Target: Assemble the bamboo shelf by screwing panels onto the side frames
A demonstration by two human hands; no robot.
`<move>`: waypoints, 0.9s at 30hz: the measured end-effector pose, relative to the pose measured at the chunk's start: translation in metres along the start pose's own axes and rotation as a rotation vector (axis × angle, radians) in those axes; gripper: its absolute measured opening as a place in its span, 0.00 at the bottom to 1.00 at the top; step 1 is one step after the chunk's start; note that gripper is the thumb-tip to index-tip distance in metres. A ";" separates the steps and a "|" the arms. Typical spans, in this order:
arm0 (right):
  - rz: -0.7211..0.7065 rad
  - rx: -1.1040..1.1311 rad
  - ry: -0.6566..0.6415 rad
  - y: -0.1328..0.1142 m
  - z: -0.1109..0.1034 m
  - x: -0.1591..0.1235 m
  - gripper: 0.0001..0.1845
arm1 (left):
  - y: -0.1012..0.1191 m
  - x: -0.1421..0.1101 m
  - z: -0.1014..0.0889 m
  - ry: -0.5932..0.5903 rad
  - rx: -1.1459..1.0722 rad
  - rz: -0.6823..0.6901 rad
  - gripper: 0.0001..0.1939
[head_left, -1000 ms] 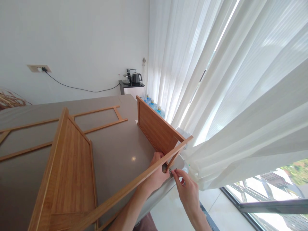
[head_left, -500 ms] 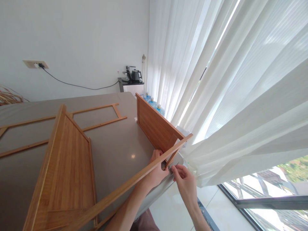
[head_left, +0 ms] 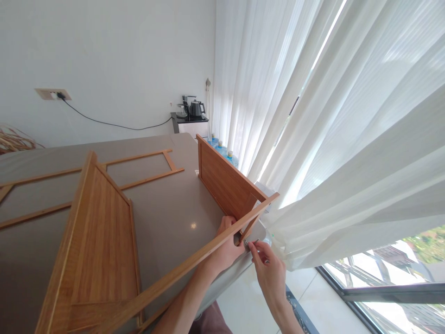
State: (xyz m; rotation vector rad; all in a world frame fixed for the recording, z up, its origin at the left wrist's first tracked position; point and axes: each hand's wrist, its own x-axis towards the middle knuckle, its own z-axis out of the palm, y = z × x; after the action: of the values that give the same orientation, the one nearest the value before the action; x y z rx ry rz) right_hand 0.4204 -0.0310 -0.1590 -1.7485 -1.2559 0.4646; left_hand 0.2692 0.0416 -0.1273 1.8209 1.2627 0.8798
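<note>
A wooden frame lies on its side on the table, with a long rail [head_left: 194, 257] running across in front of two upright shelf panels. My left hand [head_left: 227, 248] reaches under this rail and is closed around the lower corner of the right shelf panel [head_left: 222, 178], its fingertips partly hidden. Just right of that corner, my right hand [head_left: 269, 264] pinches a thin metal hex key [head_left: 247, 244] between thumb and fingers. The key's tip meets the end of the wood; the screw itself is too small to make out. The left shelf panel [head_left: 104, 241] stands untouched.
A ladder-like wooden side frame [head_left: 149, 178] lies flat on the grey table [head_left: 170, 218]. Beyond the table are a kettle [head_left: 197, 109] on a stand and several water bottles [head_left: 220, 147]. White curtains [head_left: 313, 176] hang close on the right, beside a window.
My right hand has shifted very slightly down and right, with the hex key turned a little. My left hand and the wooden parts stay in place.
</note>
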 end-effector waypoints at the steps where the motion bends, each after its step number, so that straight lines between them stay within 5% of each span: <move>1: -0.009 -0.007 0.002 0.000 0.001 0.001 0.25 | 0.000 0.000 0.000 0.001 0.000 -0.002 0.20; 8: -0.044 0.001 -0.023 -0.003 0.002 0.004 0.26 | 0.002 0.001 0.001 0.012 0.001 -0.026 0.20; 19: 0.134 0.136 -0.049 -0.011 -0.003 0.012 0.31 | -0.007 0.000 0.003 0.006 0.020 0.022 0.20; 27: 0.064 0.030 -0.011 -0.011 -0.002 0.003 0.26 | -0.005 0.000 0.003 -0.001 0.019 0.022 0.20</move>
State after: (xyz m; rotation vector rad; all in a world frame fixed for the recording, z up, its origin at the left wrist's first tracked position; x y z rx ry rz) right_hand 0.4168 -0.0287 -0.1489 -1.7670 -1.1974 0.5276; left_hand 0.2695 0.0424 -0.1326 1.8533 1.2564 0.8814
